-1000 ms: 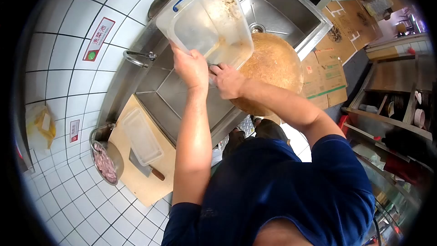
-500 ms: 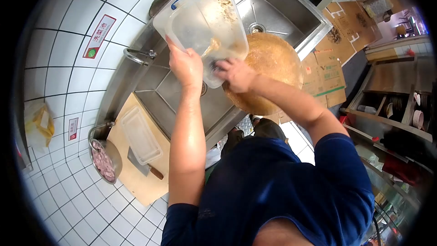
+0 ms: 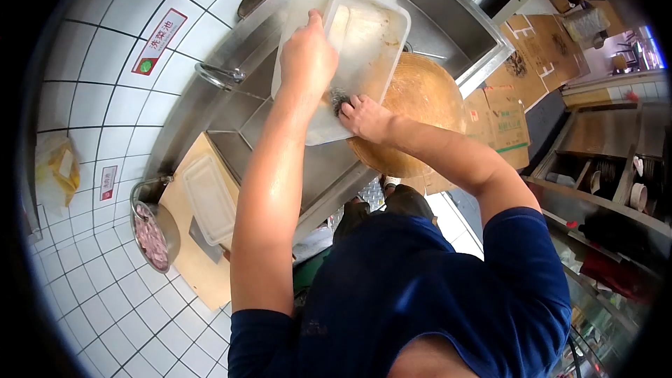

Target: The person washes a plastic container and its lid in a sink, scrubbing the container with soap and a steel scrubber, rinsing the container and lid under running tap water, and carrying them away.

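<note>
A translucent plastic container [image 3: 369, 38] with brownish residue inside is tilted over the steel sink. My left hand [image 3: 308, 59] grips its left wall from above, index finger stretched along the rim. A dark steel wool scrubber [image 3: 339, 100] is pressed to the container's inner surface near its lower end. My right hand [image 3: 367, 119] holds the scrubber in bent fingers, which partly cover it. Beside the container and under my right forearm lies a large round wooden board [image 3: 428, 108].
The double steel sink [image 3: 448, 17] has a faucet [image 3: 220, 75] by the tiled wall. At lower left, a cutting board [image 3: 187, 266] bears a plastic lid [image 3: 208, 199] and a partly hidden cleaver [image 3: 204, 243]. A bowl of meat [image 3: 150, 238] stands beside it. Flattened cardboard [image 3: 500, 126] lies right.
The container has shifted right and tilted differently, and its blue handle no longer shows. My left hand has moved up along its side. The scrubber, blurred before, now shows more clearly.
</note>
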